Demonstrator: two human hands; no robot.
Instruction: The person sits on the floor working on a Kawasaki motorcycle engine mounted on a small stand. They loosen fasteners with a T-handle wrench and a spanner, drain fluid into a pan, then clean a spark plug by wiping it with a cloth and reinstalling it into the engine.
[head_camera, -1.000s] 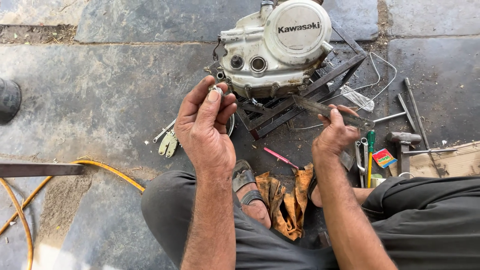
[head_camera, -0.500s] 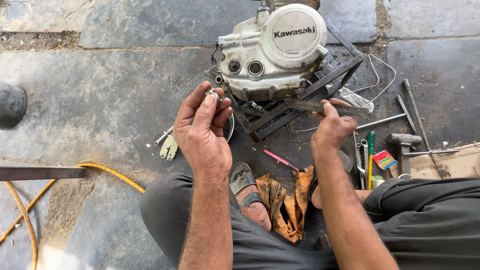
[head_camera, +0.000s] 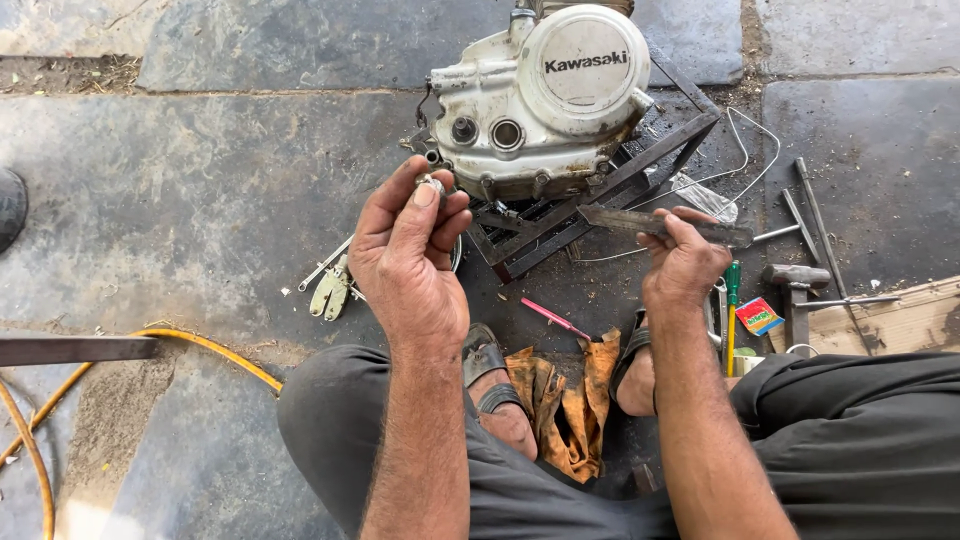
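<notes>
Hands raised over grey stone floor (head_camera: 200, 200), person squatting. Left hand (head_camera: 405, 255) fingers pinched shut on small round silver metal part (head_camera: 432, 184), held just in front of dirty white engine case (head_camera: 535, 100) sitting on dark metal frame stand (head_camera: 640, 185) near floor's far edge. Right hand (head_camera: 682, 262) closed around long flat grey metal file (head_camera: 665, 225), held level over frame's right end. Orange crumpled rag (head_camera: 565, 400) between feet. Hammer (head_camera: 795, 295), green-handled screwdriver (head_camera: 731, 315) lie right of right hand. Yellow hose (head_camera: 215, 350) at left.
</notes>
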